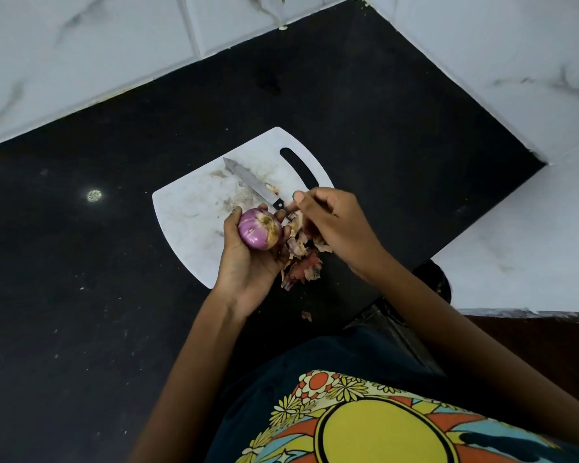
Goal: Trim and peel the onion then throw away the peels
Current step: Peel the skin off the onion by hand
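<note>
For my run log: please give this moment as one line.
left hand: holds onion | right hand: pulling peels | knife: on board

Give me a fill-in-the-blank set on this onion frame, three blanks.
1. The left hand holds the ____.
2. The knife lies on the ____ cutting board, untouched.
3. The right hand hovers over the pile of ____ at the board's edge.

Missing words: onion; white; peels
</note>
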A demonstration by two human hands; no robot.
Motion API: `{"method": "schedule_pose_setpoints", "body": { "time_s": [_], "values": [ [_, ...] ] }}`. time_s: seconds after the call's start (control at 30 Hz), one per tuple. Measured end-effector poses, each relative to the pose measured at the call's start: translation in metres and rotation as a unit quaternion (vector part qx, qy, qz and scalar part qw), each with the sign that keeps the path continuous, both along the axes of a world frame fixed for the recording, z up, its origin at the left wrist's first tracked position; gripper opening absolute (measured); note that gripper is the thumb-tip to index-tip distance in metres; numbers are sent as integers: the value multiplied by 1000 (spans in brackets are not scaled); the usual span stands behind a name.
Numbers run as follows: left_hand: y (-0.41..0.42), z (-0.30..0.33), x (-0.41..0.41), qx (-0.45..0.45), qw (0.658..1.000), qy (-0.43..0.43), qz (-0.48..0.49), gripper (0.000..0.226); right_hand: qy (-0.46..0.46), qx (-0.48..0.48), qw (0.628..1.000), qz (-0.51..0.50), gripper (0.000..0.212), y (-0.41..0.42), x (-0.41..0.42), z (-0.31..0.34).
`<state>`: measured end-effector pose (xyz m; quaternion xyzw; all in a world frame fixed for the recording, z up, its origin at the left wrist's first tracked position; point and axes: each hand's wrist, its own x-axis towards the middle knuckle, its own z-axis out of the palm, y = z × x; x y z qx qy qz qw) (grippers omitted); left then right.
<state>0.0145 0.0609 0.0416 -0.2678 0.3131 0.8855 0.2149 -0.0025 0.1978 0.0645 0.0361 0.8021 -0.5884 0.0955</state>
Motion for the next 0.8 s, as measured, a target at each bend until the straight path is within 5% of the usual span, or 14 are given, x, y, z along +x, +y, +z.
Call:
{"method": "schedule_pose_setpoints", "body": {
  "time_s": [0.1, 0.23, 0.33, 0.8],
  "values": [
    [-1, -4, -3, -44, 999, 1, -1, 43, 55, 50, 997, -19, 36, 1, 1, -1],
    [0, -6, -4, -70, 997, 12, -2, 50, 69, 105, 992, 19, 6, 3, 1, -1],
    [1, -5, -4, -73, 997, 22, -21, 50, 93, 103, 986, 97, 34, 4, 1, 1],
    [9, 3, 0, -190, 971, 117, -88, 49, 250, 155, 950, 103, 25, 2, -1, 4]
  ]
}}
